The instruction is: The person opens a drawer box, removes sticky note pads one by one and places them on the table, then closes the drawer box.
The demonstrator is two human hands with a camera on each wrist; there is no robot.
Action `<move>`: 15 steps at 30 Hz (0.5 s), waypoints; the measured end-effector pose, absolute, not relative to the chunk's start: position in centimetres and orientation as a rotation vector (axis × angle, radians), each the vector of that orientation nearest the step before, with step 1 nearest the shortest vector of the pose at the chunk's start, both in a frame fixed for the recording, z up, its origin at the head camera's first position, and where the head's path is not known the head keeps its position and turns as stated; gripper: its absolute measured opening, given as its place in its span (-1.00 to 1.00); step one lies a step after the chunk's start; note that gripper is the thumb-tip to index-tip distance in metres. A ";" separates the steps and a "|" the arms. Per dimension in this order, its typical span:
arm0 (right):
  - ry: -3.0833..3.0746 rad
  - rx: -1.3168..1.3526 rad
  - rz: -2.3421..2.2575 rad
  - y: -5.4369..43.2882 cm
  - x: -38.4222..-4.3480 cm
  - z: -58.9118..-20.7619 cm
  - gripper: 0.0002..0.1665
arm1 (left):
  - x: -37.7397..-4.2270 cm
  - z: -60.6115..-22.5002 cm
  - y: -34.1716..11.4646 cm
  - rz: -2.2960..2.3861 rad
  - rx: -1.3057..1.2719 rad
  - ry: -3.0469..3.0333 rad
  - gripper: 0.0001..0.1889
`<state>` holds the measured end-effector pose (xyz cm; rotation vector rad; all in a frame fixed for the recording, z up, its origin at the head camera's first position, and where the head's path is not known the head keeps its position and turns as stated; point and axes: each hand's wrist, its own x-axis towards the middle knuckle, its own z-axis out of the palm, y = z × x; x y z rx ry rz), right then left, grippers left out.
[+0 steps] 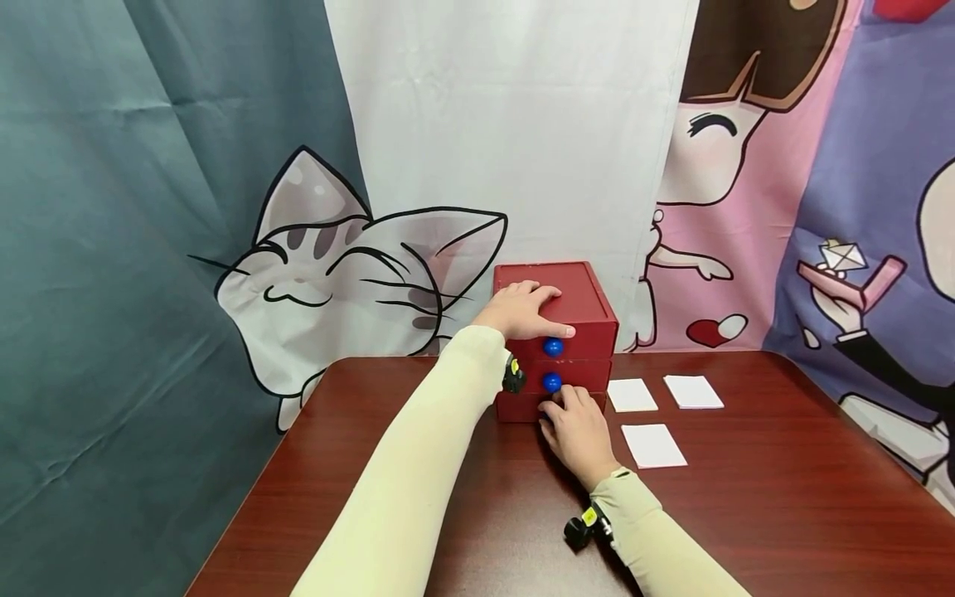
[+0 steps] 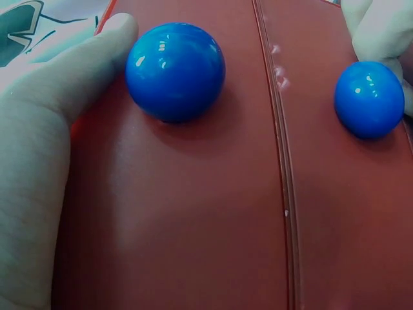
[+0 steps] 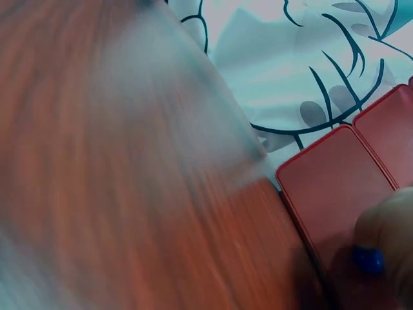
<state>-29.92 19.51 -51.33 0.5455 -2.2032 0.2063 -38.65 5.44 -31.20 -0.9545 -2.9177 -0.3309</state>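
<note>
A red three-drawer box [image 1: 570, 290] stands near the table's far edge. My left hand [image 1: 516, 310] rests on its top at the left, fingers spread. Its thumb [image 2: 97, 71] stretches along the upper front edge, just over the top drawer's round blue knob [image 2: 175, 72]. On the middle drawer another blue knob [image 1: 551, 382] shows, with nothing holding it. Lower down, my right hand [image 1: 578, 431] pinches the bottom drawer's blue knob [image 3: 369, 259]; the fingers mostly hide it. The bottom drawer [image 1: 516, 408] sits flush with the drawers above.
Three white square cards lie right of the box: a near one [image 1: 654, 446], a far left one [image 1: 632, 395] and a far right one [image 1: 694, 391]. The brown wooden table [image 1: 358, 464] extends to both sides. A printed curtain [image 1: 515, 124] hangs behind.
</note>
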 end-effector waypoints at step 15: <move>-2.271 0.558 0.371 18.7 -29.6 -51.7 -0.77 | -38.7 -31.1 5.4 -0.331 -0.956 -2.928 -0.11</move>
